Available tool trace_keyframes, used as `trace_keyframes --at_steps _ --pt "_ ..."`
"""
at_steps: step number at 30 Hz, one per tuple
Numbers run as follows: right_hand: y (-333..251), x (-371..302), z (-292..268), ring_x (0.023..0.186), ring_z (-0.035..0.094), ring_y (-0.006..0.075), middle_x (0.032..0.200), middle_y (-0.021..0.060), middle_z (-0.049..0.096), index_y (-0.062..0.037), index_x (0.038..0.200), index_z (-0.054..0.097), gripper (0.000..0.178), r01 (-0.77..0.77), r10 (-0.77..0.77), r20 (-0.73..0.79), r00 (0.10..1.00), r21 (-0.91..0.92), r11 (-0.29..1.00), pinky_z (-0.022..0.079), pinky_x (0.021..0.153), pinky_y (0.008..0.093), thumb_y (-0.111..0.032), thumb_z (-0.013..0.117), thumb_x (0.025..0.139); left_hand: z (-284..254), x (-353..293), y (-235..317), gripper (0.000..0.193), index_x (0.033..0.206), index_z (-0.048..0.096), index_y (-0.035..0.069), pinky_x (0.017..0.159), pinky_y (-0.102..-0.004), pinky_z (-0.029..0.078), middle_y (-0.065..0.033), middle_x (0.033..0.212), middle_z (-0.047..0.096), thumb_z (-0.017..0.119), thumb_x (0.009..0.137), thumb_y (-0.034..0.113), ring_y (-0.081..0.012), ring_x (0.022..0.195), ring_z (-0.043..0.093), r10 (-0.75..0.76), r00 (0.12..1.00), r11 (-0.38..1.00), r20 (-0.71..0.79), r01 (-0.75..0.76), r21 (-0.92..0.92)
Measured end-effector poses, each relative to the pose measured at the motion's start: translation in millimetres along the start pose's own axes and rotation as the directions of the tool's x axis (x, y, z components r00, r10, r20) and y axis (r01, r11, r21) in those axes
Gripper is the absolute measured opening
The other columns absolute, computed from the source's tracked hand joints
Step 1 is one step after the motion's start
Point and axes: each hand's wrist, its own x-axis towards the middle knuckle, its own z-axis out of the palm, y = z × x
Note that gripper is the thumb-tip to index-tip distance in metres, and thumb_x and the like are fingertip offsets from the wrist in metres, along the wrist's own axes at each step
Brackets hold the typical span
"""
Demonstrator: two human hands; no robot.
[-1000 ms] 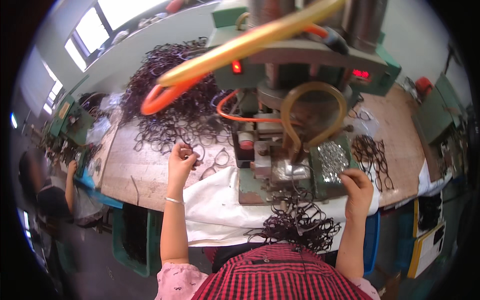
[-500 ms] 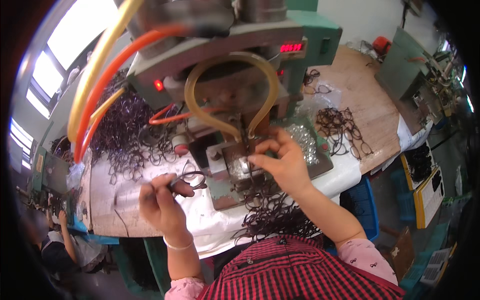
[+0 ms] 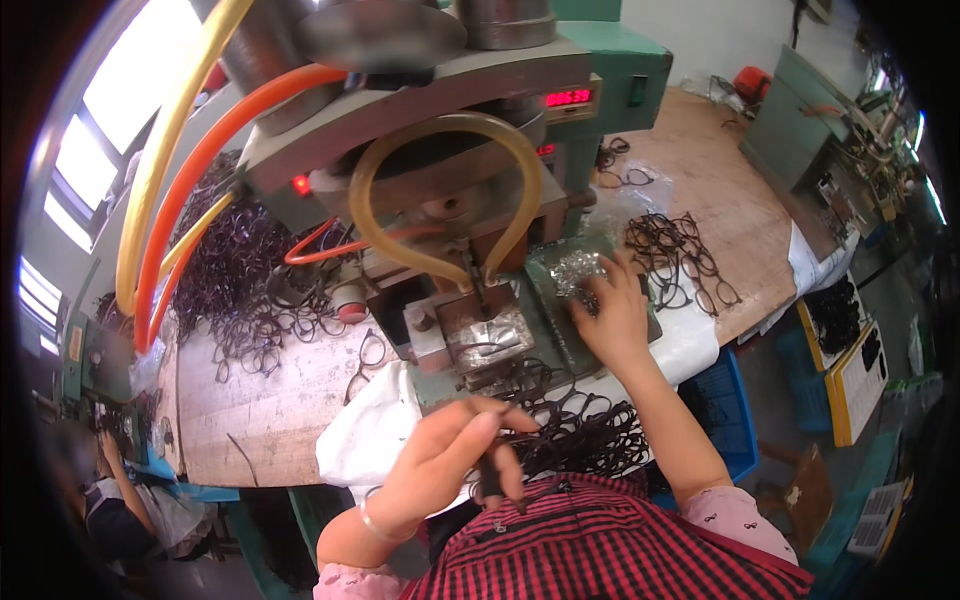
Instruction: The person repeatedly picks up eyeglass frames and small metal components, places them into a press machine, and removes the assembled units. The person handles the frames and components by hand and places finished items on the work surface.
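My right hand [image 3: 618, 310] reaches into a green tray [image 3: 556, 338] of small shiny metal parts [image 3: 577, 276], its fingers somewhat apart and its fingertips among the parts. Whether a part is between them is too small to tell. My left hand [image 3: 450, 455] is curled at the near left edge of a heap of dark eyeglass frames [image 3: 590, 435] in front of my apron. Something dark shows between its fingers, and I cannot make out what. Between the hands stands the machine's metal work block [image 3: 490, 338], under a thin vertical tip. One eyeglass frame [image 3: 369, 352] lies on the table left of the block.
A green press machine [image 3: 610, 75] with a looped yellow hose [image 3: 530, 170] and an orange hose [image 3: 215, 135] rises ahead. More frames pile up at the left [image 3: 235, 250] and right [image 3: 680, 250]. A blue crate [image 3: 740, 415] stands below the table at right. Another person [image 3: 125, 510] sits at far left.
My left hand has moved right and nearer, from the table's left to the frame heap. My right hand has left the work block for the parts tray. The view has shifted slightly.
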Motion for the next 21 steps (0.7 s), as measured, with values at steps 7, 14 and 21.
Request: trace_keyframes --at_steps 7,14,21 --pt "22 8 15 0.115 0.052 0.0352 0.112 0.0144 0.061 -0.005 0.085 0.064 0.016 0.076 -0.068 -0.052 0.996 0.168 0.983 0.043 0.093 0.0427 -0.012 0.072 0.073 6 41 -25 0.041 0.107 0.059 -0.001 0.04 -0.0224 0.038 -0.0073 0.06 0.058 0.038 0.104 0.035 -0.0131 0.044 0.049 -0.191 0.974 0.945 -0.122 0.149 -0.29" --pt "25 8 9 0.079 0.061 0.0232 0.083 0.0109 0.063 -0.0017 0.086 0.061 0.01 0.043 -0.002 -0.129 0.992 0.315 0.948 0.048 0.073 0.0326 -0.009 0.067 0.081 10 45 -33 0.04 0.107 0.058 0.001 0.04 -0.0221 0.037 -0.0059 0.063 0.059 0.042 0.102 0.037 -0.0121 0.047 0.051 -0.148 0.974 0.927 -0.17 0.076 -0.368" --pt "44 -6 17 0.071 0.057 0.0176 0.075 0.0068 0.059 -0.0011 0.084 0.059 0.01 -0.113 0.139 -0.013 0.99 0.51 0.853 0.046 0.068 0.0291 -0.003 0.063 0.075 -28 7 -45 0.024 0.115 0.063 0.0 0.072 -0.0271 0.055 -0.0105 0.09 0.071 0.056 0.096 0.013 -0.0173 0.081 0.068 0.088 0.996 0.948 -0.014 -0.08 0.307"
